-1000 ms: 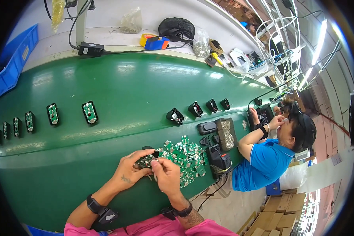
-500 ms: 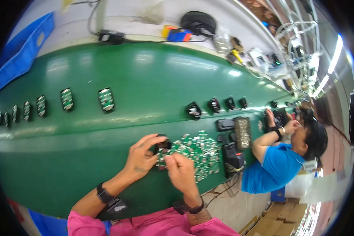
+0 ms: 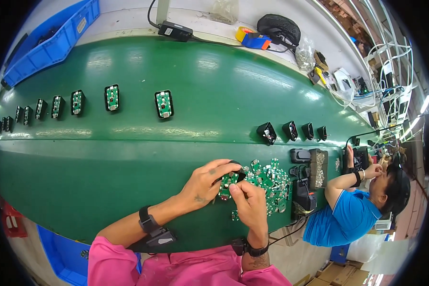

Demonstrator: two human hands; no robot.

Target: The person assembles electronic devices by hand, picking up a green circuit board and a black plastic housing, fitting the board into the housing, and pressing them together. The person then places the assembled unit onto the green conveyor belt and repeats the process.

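My left hand [image 3: 201,187] is closed around a small black plastic housing [image 3: 240,175], mostly hidden by my fingers and the board. A green circuit board [image 3: 228,185] is tilted against the housing's near side. My right hand [image 3: 250,206] pinches this board between thumb and fingers at its right edge. Just beyond my right hand, a loose pile of green circuit boards [image 3: 274,186] covers part of the green table [image 3: 128,181]. Whether the board sits inside the housing or only rests against it, I cannot tell.
Several black housings with boards [image 3: 163,104] stand in a row at left. More black housings [image 3: 267,133] line up at right. Beside the pile are a tray of small parts [image 3: 318,169] and a black device [image 3: 303,195]. A co-worker [image 3: 350,205] sits at right; a blue bin [image 3: 52,45] stands far left.
The whole view has shifted, so the table's things appear farther right. Both hands stay together at the housing; the board between them now shows more of its face.
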